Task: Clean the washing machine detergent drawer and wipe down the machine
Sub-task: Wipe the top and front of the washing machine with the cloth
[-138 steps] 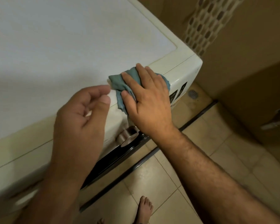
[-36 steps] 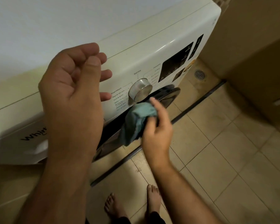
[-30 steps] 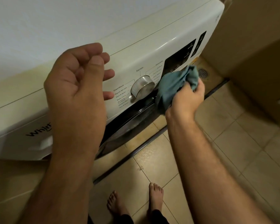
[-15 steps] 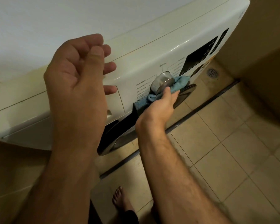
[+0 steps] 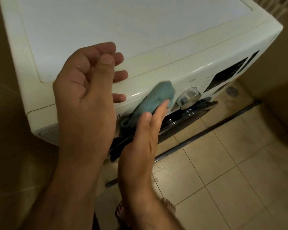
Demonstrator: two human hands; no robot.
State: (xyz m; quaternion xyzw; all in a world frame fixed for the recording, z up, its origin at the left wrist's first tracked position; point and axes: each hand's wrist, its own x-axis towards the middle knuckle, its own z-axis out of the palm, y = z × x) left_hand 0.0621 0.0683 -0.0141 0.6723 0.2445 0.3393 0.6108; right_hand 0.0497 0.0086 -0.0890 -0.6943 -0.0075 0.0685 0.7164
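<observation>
Right hand wiping front panel of washing machine with blue cloth, left hand idle.

The cloth [image 5: 154, 101] sat at frame centre, bunched against the white front panel of the washing machine [image 5: 181, 67], just left of the silver dial [image 5: 189, 97]. Judged soft, light and limp; no firm grasp needed, a flat press keeps it sliding on the smooth panel, though it could slip out from under the fingers. The right hand [image 5: 145, 130] pressed it with fingers mostly straight, thumb up along the lower edge, forearm rising from lower right of the frame. The left hand [image 5: 88, 90] hung in front of the machine at centre left, palm toward the camera, fingers loosely curled, holding nothing. The detergent drawer was hidden behind the left hand; can't tell its state. Dark door rim [image 5: 189, 113] sat below the dial.
</observation>
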